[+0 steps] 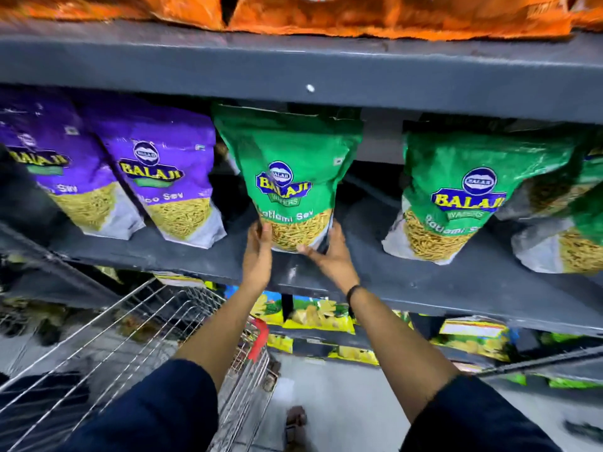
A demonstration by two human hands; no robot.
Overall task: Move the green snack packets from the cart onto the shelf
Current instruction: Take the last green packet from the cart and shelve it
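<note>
Seating a green packet [287, 177] upright on the shelf [208, 256] between purple and green neighbours, I have both hands, left [259, 252] and right [329, 252], fingers clasping its base, and next should let go and return to the cart [130, 327].

I count two purple packets [163, 171], at least three green packets [290, 171], one wire cart [130, 327], and my two hands [257, 256].

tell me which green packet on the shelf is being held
The green packet next to the purple packets; left hand and right hand grip its base, unlike those further right.
</note>
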